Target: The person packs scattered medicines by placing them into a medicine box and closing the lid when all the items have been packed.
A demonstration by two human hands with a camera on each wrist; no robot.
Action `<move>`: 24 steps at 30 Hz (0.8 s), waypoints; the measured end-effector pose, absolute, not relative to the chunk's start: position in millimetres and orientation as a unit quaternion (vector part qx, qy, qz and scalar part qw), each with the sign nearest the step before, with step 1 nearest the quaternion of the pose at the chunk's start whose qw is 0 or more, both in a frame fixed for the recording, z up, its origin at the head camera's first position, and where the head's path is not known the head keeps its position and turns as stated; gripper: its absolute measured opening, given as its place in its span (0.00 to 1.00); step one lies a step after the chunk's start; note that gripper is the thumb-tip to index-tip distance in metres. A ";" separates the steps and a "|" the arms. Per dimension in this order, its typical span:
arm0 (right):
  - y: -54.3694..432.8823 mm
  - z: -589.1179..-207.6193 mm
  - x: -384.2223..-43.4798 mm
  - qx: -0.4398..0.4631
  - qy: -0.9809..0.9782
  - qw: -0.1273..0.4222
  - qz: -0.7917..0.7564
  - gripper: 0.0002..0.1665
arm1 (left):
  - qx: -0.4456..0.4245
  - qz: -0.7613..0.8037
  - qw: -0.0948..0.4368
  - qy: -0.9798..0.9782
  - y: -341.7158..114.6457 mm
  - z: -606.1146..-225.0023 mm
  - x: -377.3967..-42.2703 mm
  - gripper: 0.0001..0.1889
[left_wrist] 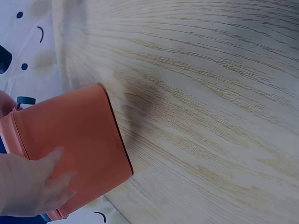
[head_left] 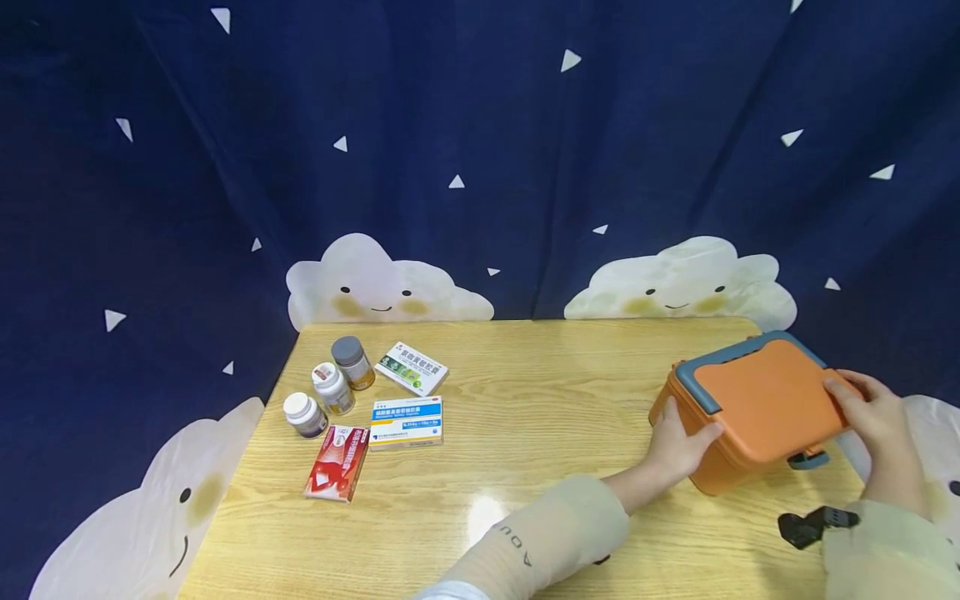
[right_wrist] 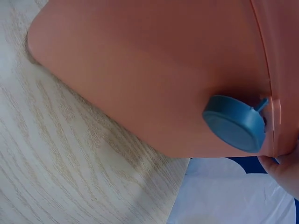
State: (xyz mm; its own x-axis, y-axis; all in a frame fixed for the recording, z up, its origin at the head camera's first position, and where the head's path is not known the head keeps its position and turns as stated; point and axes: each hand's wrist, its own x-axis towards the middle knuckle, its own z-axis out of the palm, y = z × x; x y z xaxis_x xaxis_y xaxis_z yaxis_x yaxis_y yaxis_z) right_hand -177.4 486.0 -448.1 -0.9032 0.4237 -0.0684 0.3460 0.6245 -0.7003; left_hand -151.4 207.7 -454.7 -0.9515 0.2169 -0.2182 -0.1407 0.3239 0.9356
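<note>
Bracing the box (head_left: 750,417), your left hand (head_left: 674,446) lay spread; your right hand (head_left: 876,418) pinched its lid (head_left: 780,387). It seemed light, rigid, best held at both ends.

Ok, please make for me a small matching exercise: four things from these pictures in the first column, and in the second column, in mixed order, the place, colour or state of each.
Column 1
1. orange case
2. latch
3. red carton
4. grey-capped bottle

Column 2
A. lies flat on the table
B. blue, sticks out from a side wall
C. stands upright on the left half of the table
D. between the left hand and the right hand

Right pairs: 1-D, 2-B, 3-A, 4-C
</note>
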 end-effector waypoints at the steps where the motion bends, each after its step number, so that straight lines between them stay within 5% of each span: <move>1: 486.7 -448.2 -177.0 -0.213 -0.898 0.054 0.381 0.36 | 0.024 0.578 0.158 0.800 208.6 -454.3 -151.1 0.39; 12: 487.8 -451.4 -176.4 -0.226 -0.882 0.061 0.409 0.27 | 0.000 0.554 0.177 0.813 218.7 -449.2 -150.1 0.39; 24: 482.0 -449.8 -180.0 -0.236 -0.875 0.043 0.421 0.34 | -0.006 0.555 0.177 0.813 216.1 -450.2 -151.3 0.41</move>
State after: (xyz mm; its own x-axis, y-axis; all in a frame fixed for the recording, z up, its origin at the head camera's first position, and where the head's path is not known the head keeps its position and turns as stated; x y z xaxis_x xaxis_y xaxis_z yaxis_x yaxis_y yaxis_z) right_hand -180.0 482.0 -449.8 -0.8851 0.4485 -0.1238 0.3767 0.5345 -0.7566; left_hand -151.3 216.1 -450.2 -0.9370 0.1870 -0.2951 -0.2069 0.3836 0.9000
